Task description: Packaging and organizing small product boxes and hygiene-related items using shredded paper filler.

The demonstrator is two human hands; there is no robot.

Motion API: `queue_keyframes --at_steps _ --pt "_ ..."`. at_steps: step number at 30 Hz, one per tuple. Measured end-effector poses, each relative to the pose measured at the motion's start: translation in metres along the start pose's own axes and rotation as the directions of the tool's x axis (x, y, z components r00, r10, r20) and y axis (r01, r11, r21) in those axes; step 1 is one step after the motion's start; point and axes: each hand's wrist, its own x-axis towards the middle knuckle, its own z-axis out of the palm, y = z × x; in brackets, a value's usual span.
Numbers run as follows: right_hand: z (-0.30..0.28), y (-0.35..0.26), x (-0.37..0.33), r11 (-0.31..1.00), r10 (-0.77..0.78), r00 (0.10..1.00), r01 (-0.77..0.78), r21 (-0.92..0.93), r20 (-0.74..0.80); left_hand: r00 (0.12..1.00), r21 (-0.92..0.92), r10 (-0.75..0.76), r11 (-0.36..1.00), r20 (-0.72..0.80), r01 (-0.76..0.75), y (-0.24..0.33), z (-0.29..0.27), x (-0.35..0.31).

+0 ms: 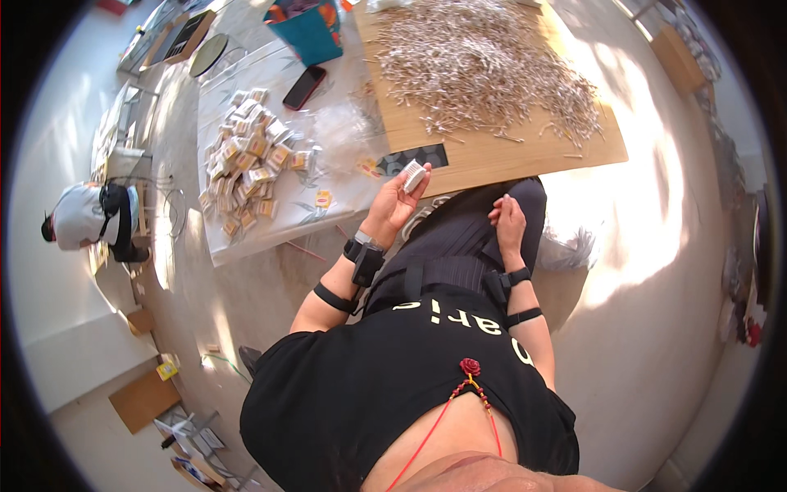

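My left hand [396,207] is raised near the table edge and holds a small white box [414,175] between thumb and fingers. My right hand [509,220] rests on my dark-trousered lap, fingers curled, with nothing seen in it. A wooden board [525,152] lies on the table just beyond the box and carries a large heap of thin pale sticks [484,61]. Both wrists wear black straps.
A pile of small yellow-and-white boxes [246,160] covers the pale table [270,230] at my left. A dark phone [304,88] and a teal bag [307,33] lie farther back. Another person [90,217] crouches on the floor at far left. Cardboard pieces [143,398] lie on the floor.
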Motion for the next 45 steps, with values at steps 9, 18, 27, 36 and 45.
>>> queue_keyframes --at_steps 9,18,27,36,45 --pt "0.010 0.002 -0.004 0.991 -0.031 0.995 0.042 -0.123 0.091 0.956 -0.092 0.279 0.954 -0.093 -0.287 0.075 -0.023 -0.006" --pt "0.013 0.002 -0.004 0.973 -0.038 0.988 0.071 -0.221 0.152 0.743 0.059 0.636 0.767 -0.208 -0.639 0.220 -0.102 -0.022" --pt "0.019 0.000 0.001 0.967 -0.008 0.984 0.052 -0.248 0.176 0.440 0.419 0.873 0.487 -0.210 -0.766 0.422 -0.118 -0.026" --pt "0.024 -0.003 0.000 0.962 0.003 0.985 0.044 -0.271 0.170 0.575 0.675 0.810 0.490 -0.117 -0.552 0.315 -0.144 -0.013" --pt "0.026 -0.002 0.000 0.951 0.012 0.984 0.044 -0.306 0.178 0.521 0.969 0.825 -0.123 0.219 -0.213 0.179 -0.157 0.027"
